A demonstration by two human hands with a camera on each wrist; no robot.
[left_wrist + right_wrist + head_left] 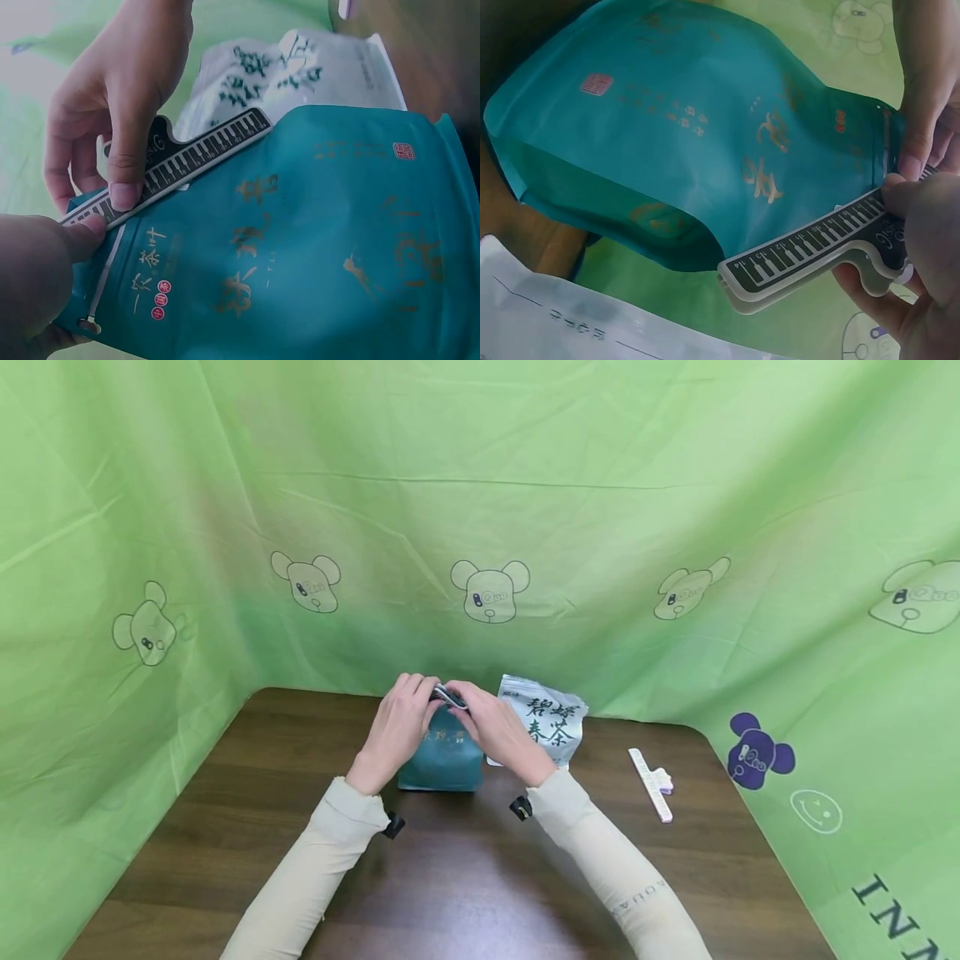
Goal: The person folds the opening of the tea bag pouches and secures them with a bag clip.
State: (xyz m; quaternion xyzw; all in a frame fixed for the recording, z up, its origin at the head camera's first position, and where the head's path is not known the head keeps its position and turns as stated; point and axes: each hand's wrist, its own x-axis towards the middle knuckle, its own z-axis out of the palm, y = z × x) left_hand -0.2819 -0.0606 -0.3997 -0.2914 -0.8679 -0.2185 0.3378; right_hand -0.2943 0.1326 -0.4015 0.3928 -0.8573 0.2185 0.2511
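Note:
A teal tea bag [441,764] with gold lettering stands upright on the table. Across its upper part lies a black-and-white bag clip [802,253] with a piano-key pattern, slanted to the bag's top strip. My right hand [501,731] grips this clip, thumb on its front and fingers behind. My left hand [397,722] pinches the bag's top corner beside the clip's end, its thumb [90,229] touching the clip. How far the clip's jaws close over the bag is hidden by the fingers.
A silver-white tea bag [555,727] with dark green characters leans behind and to the right. Further right, a white bag clip [651,785] lies on the brown wooden table [262,827]. Green cloth [375,502] with bear drawings hangs around the back and sides.

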